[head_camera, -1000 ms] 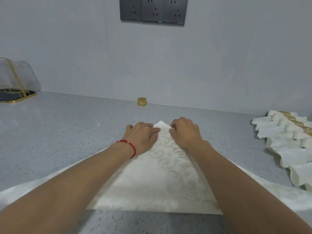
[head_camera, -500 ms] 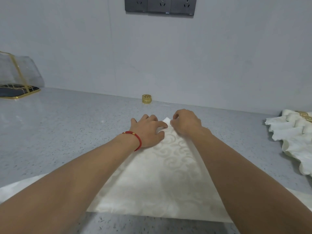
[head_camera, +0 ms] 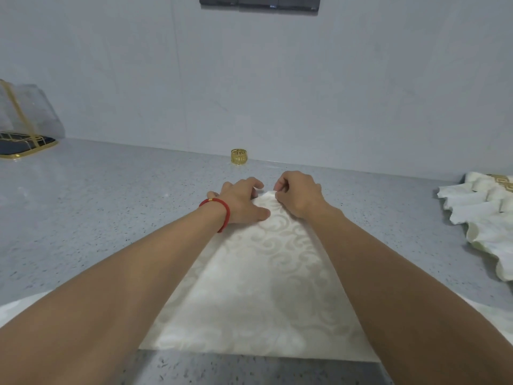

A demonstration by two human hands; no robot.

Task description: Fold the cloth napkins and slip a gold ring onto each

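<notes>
1. A cream napkin (head_camera: 261, 287) lies spread on the grey counter (head_camera: 111, 207), narrowing to a point at its far end.
2. The left hand (head_camera: 238, 202) rests at that tip, fingers curled; whether it grips cloth is hard to tell.
3. The right hand (head_camera: 298, 194) pinches the tip.
4. A gold ring (head_camera: 239, 156) stands beyond the hands, near the wall.
5. Finished napkins (head_camera: 485, 215) lie far right.

Both bare forearms reach forward and come close together — the left hand (head_camera: 241, 200) lies palm down with fingers curled, the right hand (head_camera: 298, 194) is half closed, pinching.
</notes>
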